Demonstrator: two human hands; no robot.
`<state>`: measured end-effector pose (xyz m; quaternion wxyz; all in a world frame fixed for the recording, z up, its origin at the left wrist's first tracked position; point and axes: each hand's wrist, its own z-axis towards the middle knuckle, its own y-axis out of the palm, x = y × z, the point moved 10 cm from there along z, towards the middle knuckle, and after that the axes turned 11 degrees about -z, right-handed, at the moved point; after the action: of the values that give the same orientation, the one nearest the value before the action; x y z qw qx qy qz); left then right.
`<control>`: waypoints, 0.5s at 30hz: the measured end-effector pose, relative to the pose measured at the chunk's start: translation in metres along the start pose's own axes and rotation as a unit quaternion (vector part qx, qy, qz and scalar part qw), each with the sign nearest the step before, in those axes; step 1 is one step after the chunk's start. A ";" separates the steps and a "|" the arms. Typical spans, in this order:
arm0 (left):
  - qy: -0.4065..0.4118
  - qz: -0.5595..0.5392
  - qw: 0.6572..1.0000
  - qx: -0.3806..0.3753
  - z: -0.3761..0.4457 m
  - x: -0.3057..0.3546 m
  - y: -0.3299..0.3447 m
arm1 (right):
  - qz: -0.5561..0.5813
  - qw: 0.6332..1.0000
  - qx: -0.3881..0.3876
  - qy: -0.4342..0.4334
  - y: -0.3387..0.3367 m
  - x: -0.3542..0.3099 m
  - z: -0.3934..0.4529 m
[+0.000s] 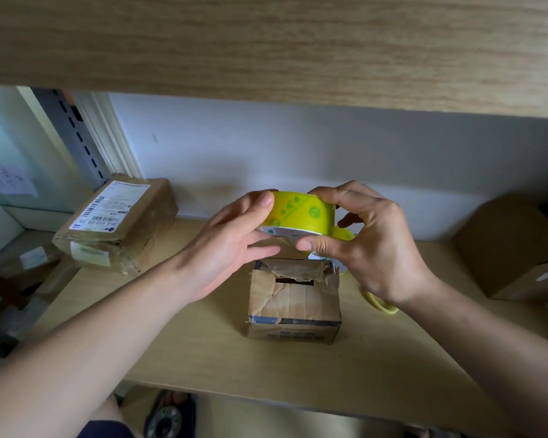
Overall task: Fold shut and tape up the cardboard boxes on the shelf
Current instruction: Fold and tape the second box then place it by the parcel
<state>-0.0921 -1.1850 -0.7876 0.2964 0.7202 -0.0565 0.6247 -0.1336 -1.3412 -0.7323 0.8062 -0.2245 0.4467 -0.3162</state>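
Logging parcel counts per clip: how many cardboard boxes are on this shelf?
3. A small worn box sits at centre below the hands; a labelled parcel lies at back left; a plain box stands at the right edge, partly cut off. More may lie outside the frame.

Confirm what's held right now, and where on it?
The yellow tape roll, in both hands: right hand pinches its right side, thumb under, fingers over the top; left hand has its thumb on the left outer face.
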 end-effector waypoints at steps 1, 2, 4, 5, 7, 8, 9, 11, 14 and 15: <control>-0.001 0.004 1.000 -0.006 0.000 -0.002 0.003 | 0.003 1.000 -0.009 -0.006 0.003 -0.003 -0.001; 0.001 0.004 1.000 -0.008 0.000 -0.002 0.004 | 0.010 1.000 -0.017 -0.006 0.005 -0.004 -0.002; 0.005 0.000 1.000 -0.010 0.000 -0.002 0.006 | 0.048 0.998 -0.035 0.009 0.009 -0.004 -0.003; 0.006 -0.002 1.000 -0.010 0.000 -0.002 0.007 | 0.075 0.996 -0.049 0.017 0.012 -0.003 -0.003; 0.002 0.001 1.000 -0.014 0.001 -0.001 0.008 | 0.125 0.990 -0.070 0.023 0.014 -0.003 -0.004; -0.002 0.002 1.000 -0.018 0.002 -0.002 0.009 | 0.140 0.987 -0.073 0.027 0.014 -0.002 -0.004; -0.007 0.000 1.000 -0.023 0.002 -0.003 0.010 | 0.149 0.986 -0.075 0.030 0.014 -0.001 -0.004; -0.017 -0.006 0.999 -0.030 0.002 -0.006 0.011 | 0.164 0.982 -0.084 0.032 0.016 -0.002 -0.004; -0.018 -0.013 0.999 -0.032 0.003 -0.008 0.010 | 0.199 0.973 -0.114 0.037 0.019 -0.006 -0.005; -0.014 -0.014 0.999 -0.030 0.004 -0.007 0.010 | 0.205 0.970 -0.124 0.039 0.020 -0.006 -0.005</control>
<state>-0.0950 -1.1971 -0.7905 0.3258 0.7206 -0.0689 0.6082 -0.1340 -1.3232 -0.7443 0.8017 -0.2135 0.5502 -0.0946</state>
